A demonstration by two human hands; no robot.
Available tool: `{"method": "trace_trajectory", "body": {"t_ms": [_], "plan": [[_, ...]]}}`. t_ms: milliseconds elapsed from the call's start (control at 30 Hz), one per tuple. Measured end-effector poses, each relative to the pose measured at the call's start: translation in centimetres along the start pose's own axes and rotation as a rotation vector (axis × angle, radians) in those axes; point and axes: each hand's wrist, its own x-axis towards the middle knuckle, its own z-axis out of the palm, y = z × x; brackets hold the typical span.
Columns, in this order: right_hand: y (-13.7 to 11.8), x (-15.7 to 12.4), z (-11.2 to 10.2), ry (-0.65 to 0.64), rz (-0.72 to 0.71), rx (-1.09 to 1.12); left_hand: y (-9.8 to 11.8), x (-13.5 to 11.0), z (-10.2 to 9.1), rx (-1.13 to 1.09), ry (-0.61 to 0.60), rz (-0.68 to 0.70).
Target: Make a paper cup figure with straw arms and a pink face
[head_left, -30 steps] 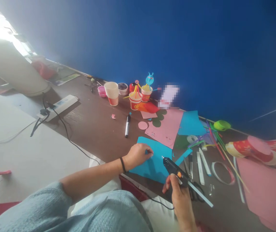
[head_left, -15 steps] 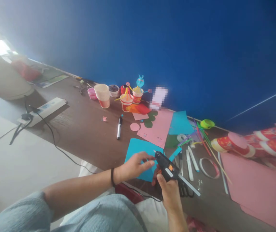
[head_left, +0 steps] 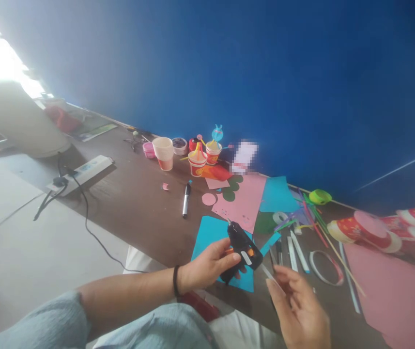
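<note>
My left hand [head_left: 216, 265] is closed round the body of a black hot glue gun [head_left: 242, 245], its nozzle pointing up and to the left. From the gun's back end sticks a whitish glue stick [head_left: 269, 275]. My right hand [head_left: 299, 305] pinches the free end of that stick between thumb and fingers. Under the gun lies a sheet of blue paper [head_left: 207, 233], partly covered by my left hand. A narrow blue strip [head_left: 270, 243] rests just beyond the gun.
A power strip [head_left: 84, 175] with black cords is at the left. Paper cups [head_left: 163, 154], a marker [head_left: 186, 199] and pink paper [head_left: 241, 201] lie along the back. White pens [head_left: 299, 251], a tape ring and red cup pieces [head_left: 367, 230] are at the right.
The glue gun has passed from my right hand into my left. My right hand has moved back to the glue stick's end. The camera view has shifted slightly.
</note>
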Motion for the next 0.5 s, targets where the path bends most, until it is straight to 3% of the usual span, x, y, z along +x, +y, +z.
{"method": "trace_trajectory", "body": {"t_ms": [133, 233, 333, 433, 500], "plan": [[-0.5, 0.2, -0.5, -0.05, -0.234, -0.206, -0.2, -0.2, 0.0, 0.091, 0.012, -0.009], [-0.6, 0.0, 0.5, 0.0, -0.249, -0.244, -0.3, -0.4, 0.1, 0.129, 0.005, -0.023], [-0.3, -0.3, 1.1, -0.115, -0.079, -0.122, 0.0, -0.5, -0.2, 0.175, -0.009, -0.02], [0.0, -0.5, 1.3, -0.228, 0.241, 0.166, 0.4, -0.5, -0.4, 0.202, -0.02, -0.017], [-0.2, -0.6, 1.2, -0.223, 0.408, 0.307, 0.6, -0.5, -0.5, 0.207, -0.02, -0.025]]}}
